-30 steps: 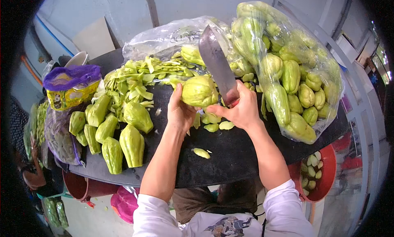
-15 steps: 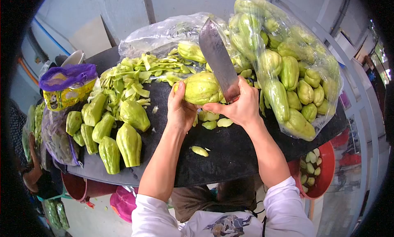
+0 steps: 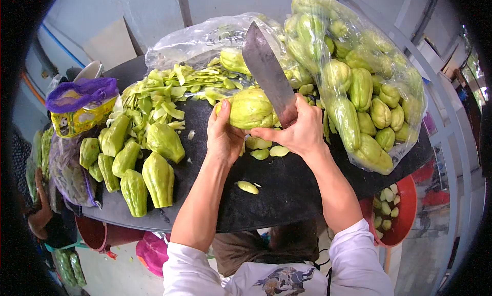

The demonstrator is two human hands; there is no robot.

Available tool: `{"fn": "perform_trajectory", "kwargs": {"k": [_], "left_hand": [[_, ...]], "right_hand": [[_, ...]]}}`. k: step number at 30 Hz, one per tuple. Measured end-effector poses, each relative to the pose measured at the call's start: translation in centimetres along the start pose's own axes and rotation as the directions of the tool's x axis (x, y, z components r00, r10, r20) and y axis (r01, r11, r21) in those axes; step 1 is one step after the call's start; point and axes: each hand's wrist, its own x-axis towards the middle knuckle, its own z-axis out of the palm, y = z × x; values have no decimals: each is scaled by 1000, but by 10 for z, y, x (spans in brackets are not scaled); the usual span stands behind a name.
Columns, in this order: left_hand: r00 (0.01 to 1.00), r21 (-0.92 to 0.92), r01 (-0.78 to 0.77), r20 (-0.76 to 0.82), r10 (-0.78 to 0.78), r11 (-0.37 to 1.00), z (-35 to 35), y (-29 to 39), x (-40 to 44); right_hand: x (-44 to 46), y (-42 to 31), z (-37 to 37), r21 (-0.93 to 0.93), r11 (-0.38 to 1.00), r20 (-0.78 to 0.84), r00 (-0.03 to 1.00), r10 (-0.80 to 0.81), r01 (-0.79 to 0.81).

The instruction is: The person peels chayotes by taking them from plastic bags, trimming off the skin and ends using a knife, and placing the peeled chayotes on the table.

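Between my hands, above the middle of the black table, is a pale green chayote (image 3: 249, 109). My left hand (image 3: 225, 132) grips its left end, thumb on top. With my right hand (image 3: 300, 126) I hold a wide-bladed knife (image 3: 267, 67), its blade pointing up and slightly left. My right thumb touches the chayote's lower side, and the knife's handle is hidden in my fist. Cut pieces (image 3: 264, 148) lie on the table beneath. A group of peeled chayotes (image 3: 159, 179) rests to the left, below a heap of peelings (image 3: 159, 93).
A clear plastic bag (image 3: 374, 91) full of chayotes fills the right side. Another clear bag (image 3: 200, 37) lies at the back. A purple net bag (image 3: 77, 168) is at the left edge. A red bucket (image 3: 405, 219) holding pieces stands below right. Another person's arm (image 3: 41, 214) shows far left.
The view has shifted slightly, so the table's contents appear a little further left. Both hands keep hold of the chayote and knife, with little other movement.
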Motion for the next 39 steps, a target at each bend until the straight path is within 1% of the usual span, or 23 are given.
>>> {"fn": "perform_trajectory", "kwargs": {"k": [1, 5, 7, 8, 10, 14, 17, 19, 20, 22, 23, 25, 26, 28, 29, 31, 32, 34, 35, 39], "left_hand": [[1000, 33, 10, -5, -10, 999, -1, 0, 0], [999, 5, -7, -46, 7, 1000, 2, -2, -2], [1000, 14, -5, -15, 5, 1000, 2, -1, -4], [1000, 13, -6, -17, 6, 1000, 3, 0, -4], [1000, -50, -30, -2, 30, 998, 8, 1, -4], [999, -77, -32, 40, 35, 997, 9, 2, -4], [999, -86, -28, 21, 30, 996, 8, 2, -5], [999, -14, -29, -31, 29, 999, 10, 4, -5], [999, -14, -26, -28, 25, 1000, 11, 4, -6], [1000, -56, -15, -16, 15, 998, 13, 5, -6], [1000, -55, -16, -14, 15, 998, 11, 4, -5], [999, 50, 2, -41, 0, 999, 4, -1, -3], [999, 53, 3, -37, -1, 999, 2, -3, -2], [985, 137, -97, -126, 114, 986, 0, -6, -1], [985, 137, -98, -125, 115, 986, 0, -8, -1], [984, 1, -51, -169, 51, 999, 2, -9, -2], [984, 4, -55, -167, 55, 998, 4, -10, -3], [949, 77, -199, -232, 212, 977, 12, -11, -5], [933, 86, -241, -253, 255, 967, 16, -9, -6], [947, 37, -202, -248, 205, 979, 12, -11, -5]], "right_hand": [[0, 0, 1, -4, 1000, -16, 1000, -18, 18], [-2, -1, 4, 17, 1000, 2, 1000, -13, 13], [-5, -1, 6, -25, 999, 52, 998, 43, -42], [-6, 0, 7, -26, 999, 54, 998, 42, -41], [-6, 2, 9, 17, 999, 17, 999, -33, 33], [-5, 3, 11, -8, 999, 31, 998, -49, 50], [-6, 5, 14, -57, 997, 50, 998, -42, 45], [-6, 11, 18, -137, 984, 34, 994, -108, 111], [-6, 13, 18, -139, 984, 31, 994, -105, 109], [-5, 13, 17, -213, 966, 33, 990, -140, 144], [-5, 13, 16, -213, 966, 31, 990, -141, 144], [-4, 12, 14, -262, 956, 41, 992, -123, 129], [-3, 12, 14, -262, 957, 36, 992, -122, 127], [-3, 10, 15, -131, 991, 104, 995, -5, 19], [-3, 9, 14, -131, 991, 102, 995, -6, 20], [0, 3, 11, -162, 987, 154, 987, 44, -18], [1, 3, 11, -159, 987, 152, 988, 40, -16], [1, 1, 10, 13, 981, 223, 957, 186, -194], [3, -1, 7, 16, 973, 248, 944, 218, -229], [3, -1, 8, 4, 973, 255, 941, 222, -231]]}}
